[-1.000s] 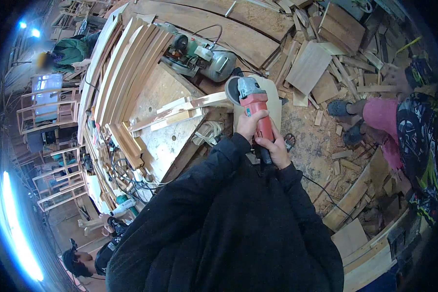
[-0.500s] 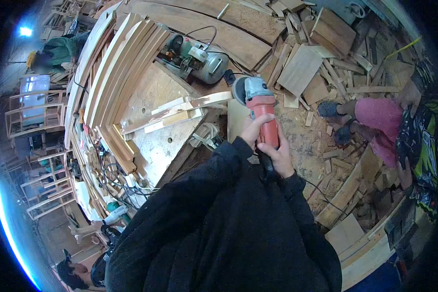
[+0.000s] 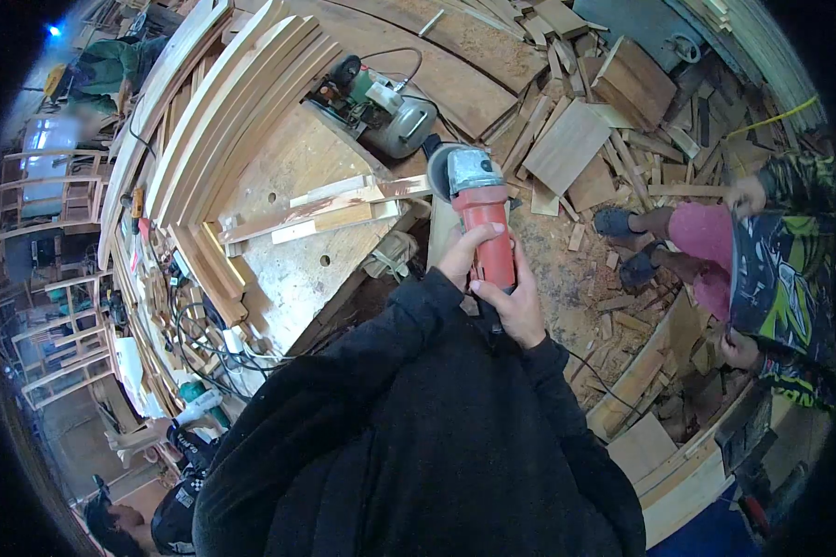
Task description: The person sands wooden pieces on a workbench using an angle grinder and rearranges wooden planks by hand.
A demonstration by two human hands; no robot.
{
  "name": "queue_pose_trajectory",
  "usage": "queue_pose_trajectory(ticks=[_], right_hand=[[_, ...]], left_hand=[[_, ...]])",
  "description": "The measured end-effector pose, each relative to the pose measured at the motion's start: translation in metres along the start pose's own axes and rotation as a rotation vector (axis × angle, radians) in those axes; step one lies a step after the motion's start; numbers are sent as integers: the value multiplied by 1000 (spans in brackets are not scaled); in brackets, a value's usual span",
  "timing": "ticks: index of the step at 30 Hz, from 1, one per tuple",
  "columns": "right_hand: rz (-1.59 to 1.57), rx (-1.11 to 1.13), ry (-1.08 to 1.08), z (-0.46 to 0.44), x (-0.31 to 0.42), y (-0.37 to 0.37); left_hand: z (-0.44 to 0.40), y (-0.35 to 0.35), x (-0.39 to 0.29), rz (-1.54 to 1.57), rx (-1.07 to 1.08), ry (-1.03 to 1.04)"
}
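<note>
A red angle grinder (image 3: 486,223) with a silver head is in both my hands, its disc (image 3: 439,171) pointing away from me and to the left. My left hand (image 3: 466,256) wraps the front of the red body. Farther back, my right hand (image 3: 520,306) closes round the rear of the body by the dark handle. The disc is at the end of a long wooden piece (image 3: 381,193) that juts over the workbench edge; whether they touch I cannot tell. Pale wooden strips (image 3: 334,219) lie beside that piece on the workbench (image 3: 293,278).
Curved wooden parts (image 3: 223,121) are stacked on the bench's left. An air compressor (image 3: 399,121) stands beyond it. Boards and offcuts (image 3: 567,144) litter the floor at right, where a person in pink shorts (image 3: 701,232) stands. A cord (image 3: 604,381) trails right. Another person (image 3: 125,520) is at lower left.
The view has shifted slightly. The grinder, still in both hands, sits a little further left and lower in the picture. The nearby person's hands have moved to the shirt's lower edge.
</note>
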State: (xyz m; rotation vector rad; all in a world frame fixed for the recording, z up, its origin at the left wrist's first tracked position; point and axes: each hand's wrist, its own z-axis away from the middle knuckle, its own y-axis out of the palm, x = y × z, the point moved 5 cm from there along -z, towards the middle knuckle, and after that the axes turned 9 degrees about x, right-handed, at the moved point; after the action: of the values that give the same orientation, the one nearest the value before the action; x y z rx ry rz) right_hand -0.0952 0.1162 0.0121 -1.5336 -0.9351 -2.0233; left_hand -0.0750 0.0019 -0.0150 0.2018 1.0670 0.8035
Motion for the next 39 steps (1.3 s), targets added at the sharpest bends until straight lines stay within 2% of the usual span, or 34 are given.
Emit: queue_pose_trajectory(ticks=[1, 3, 6, 7, 9, 12, 14, 16, 18, 25, 28, 29, 32, 35, 39], right_hand=[[-1, 1, 5, 2, -8, -4], [-239, -2, 45, 5, -31, -16], [-266, -44, 111, 10, -73, -43], [-386, -87, 154, 12, -78, -45], [-383, -89, 134, 16, -74, -47], [-329, -99, 97, 21, -47, -39], [-145, -48, 5, 18, -19, -26], [-137, -51, 21, 16, -9, -12], [-94, -7, -62, 12, 3, 1], [-5, -18, -43, 10, -12, 2], [-157, -60, -27, 14, -28, -8], [-157, -63, -27, 16, -36, -13], [-219, -111, 83, 24, -74, -34], [-294, -161, 92, 27, -93, -47], [-317, -132, 77, 31, -54, -28]], left_hand=[[-2, 3, 5, 2, -4, -3], [-16, 6, 18, -89, -26, -26], [-41, 8, 43, -231, -80, -48], [-55, 4, 55, -245, -50, -45], [-58, 0, 69, -245, -65, -91], [-28, 19, 40, -247, -56, -153], [-15, 21, 25, -146, -5, -117], [-3, 17, 9, -175, 4, -88], [5, 7, 3, -92, 14, -47], [3, -2, 8, -46, 36, -34], [-7, 3, 20, -114, 42, -88], [-8, 5, 25, -175, -16, -118], [-43, -4, 64, -274, -5, -93], [-49, 0, 78, -271, -16, -152], [-23, 12, 47, -232, 14, -117]])
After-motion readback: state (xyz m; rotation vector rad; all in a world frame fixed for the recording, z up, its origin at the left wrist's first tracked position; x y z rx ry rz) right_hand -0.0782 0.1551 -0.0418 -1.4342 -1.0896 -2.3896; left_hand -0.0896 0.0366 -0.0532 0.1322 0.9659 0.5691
